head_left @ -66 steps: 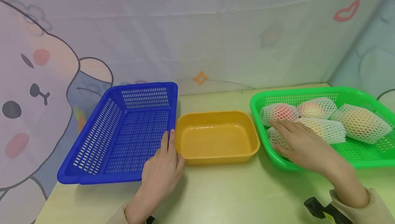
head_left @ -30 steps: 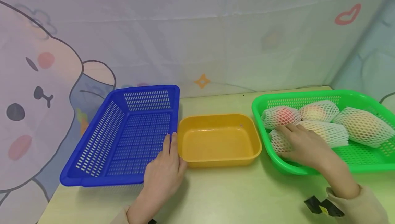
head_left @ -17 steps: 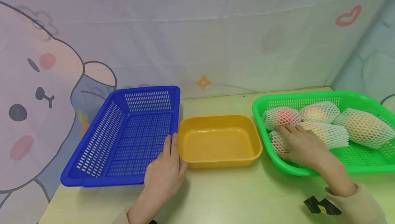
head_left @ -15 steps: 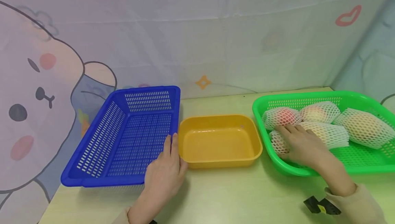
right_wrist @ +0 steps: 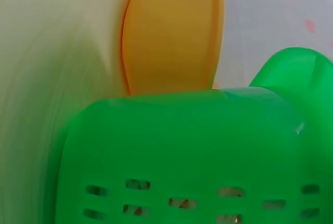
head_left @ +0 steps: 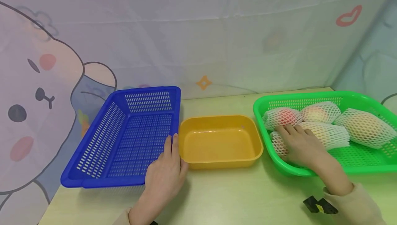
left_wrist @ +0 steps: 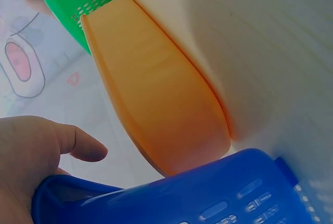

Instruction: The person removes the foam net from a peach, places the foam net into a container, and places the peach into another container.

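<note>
My left hand [head_left: 165,173] rests on the right rim of a blue slotted basket [head_left: 121,184], its fingers straight along the edge. In the left wrist view the thumb [left_wrist: 86,145] sticks out free above the blue rim. My right hand [head_left: 302,145] reaches into the green basket [head_left: 297,95] and grips a reddish fruit in a white foam net [head_left: 279,145] at the near left corner. Its fingertips dip behind that fruit; the thumb is hidden. The right wrist view shows the green basket's outer wall, not the hand.
Several other foam-netted fruits lie in the green basket: a red one [head_left: 283,117], a yellow-red one [head_left: 321,112] and large yellowish ones, such as the far right one [head_left: 366,127]. A yellow tray [head_left: 217,164] stands between the baskets. A printed curtain [head_left: 235,45] hangs behind the table.
The right hand has lowered from above the fruits and closed its fingers over the near left one. The left hand has stayed on the blue rim.
</note>
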A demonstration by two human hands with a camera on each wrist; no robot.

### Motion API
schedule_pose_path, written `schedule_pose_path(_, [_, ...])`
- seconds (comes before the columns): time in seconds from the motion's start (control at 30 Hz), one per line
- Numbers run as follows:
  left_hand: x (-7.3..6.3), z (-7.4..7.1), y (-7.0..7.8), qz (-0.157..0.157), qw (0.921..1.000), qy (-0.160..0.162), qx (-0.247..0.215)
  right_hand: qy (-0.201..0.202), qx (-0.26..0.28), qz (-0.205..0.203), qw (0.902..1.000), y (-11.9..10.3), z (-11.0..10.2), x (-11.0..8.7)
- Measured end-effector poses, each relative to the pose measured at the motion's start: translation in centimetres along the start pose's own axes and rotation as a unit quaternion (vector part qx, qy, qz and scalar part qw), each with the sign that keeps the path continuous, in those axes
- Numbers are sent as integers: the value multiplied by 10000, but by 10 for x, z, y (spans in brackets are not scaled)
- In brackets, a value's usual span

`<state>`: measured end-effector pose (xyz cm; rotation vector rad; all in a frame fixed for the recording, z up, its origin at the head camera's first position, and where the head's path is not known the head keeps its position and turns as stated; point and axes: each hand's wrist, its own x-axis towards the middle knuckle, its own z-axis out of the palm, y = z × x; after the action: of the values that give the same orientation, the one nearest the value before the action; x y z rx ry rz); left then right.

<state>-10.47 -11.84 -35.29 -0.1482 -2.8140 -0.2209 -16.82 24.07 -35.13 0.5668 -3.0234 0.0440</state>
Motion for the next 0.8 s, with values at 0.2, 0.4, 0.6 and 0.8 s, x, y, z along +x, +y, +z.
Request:
schedule_pose_path(0.2, [0, 0, -1, 25, 10000, 90, 18, -82, -51, -16, 10000, -1, 2, 1])
schedule_pose_path(0.4, [0, 1, 0, -20, 10000, -71, 31, -51, -113, -109, 9999, 0, 3, 1])
schedule_pose_path(0.6, [0, 1, 0, -20, 10000, -47, 4, 59, -93, -134, 9998, 0, 3, 0])
schedule_pose_path(0.8, [1, 2, 0, -28, 10000, -10, -3, 208, -100, -198, 9995, 0, 2, 0])
